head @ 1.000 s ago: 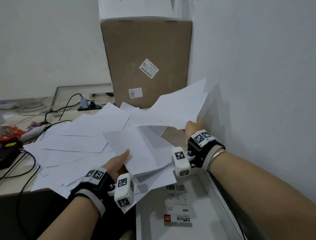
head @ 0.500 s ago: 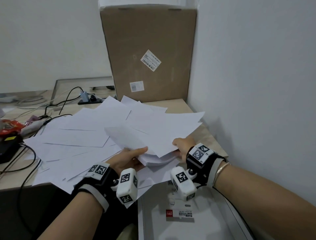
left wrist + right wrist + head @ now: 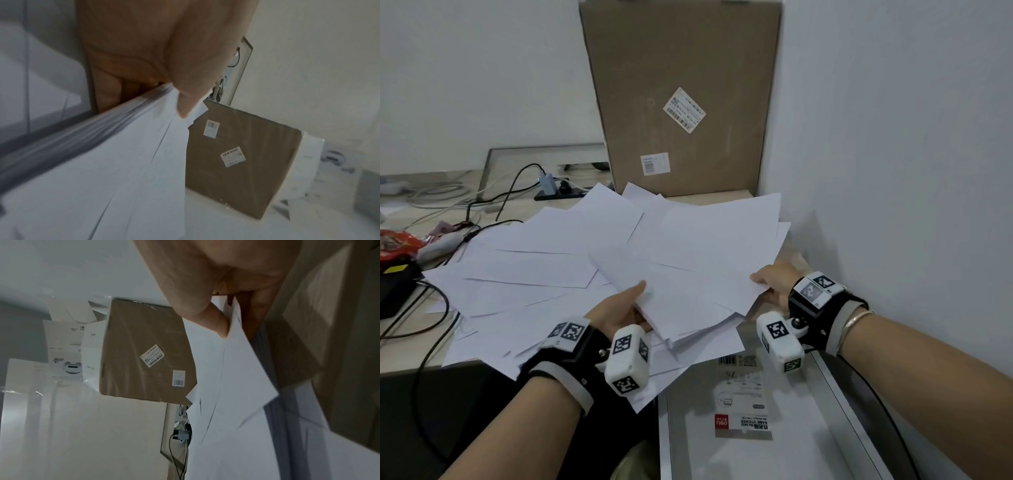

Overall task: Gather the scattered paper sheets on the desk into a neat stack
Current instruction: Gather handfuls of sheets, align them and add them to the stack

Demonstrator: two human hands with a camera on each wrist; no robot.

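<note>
A loose bundle of white paper sheets (image 3: 698, 274) is held between both hands over the desk's near right corner. My left hand (image 3: 619, 311) grips its near left edge, thumb on top (image 3: 185, 97) and fingers underneath. My right hand (image 3: 774, 281) pinches its right corner, thumb on top (image 3: 218, 324). The sheets in the bundle are fanned and uneven (image 3: 123, 162). More white sheets (image 3: 524, 270) lie scattered and overlapping across the desk (image 3: 400, 346) to the left.
A tall cardboard box (image 3: 681, 96) stands at the back against the white wall (image 3: 893, 154). Black cables (image 3: 431, 315), a red packet (image 3: 397, 243) and a black device (image 3: 393, 287) crowd the left side. A grey tray with a label pack (image 3: 743, 414) sits below the hands.
The right hand has lowered its raised sheets onto the left hand's pile and drawn nearer. Both hands now hold one flatter bundle.
</note>
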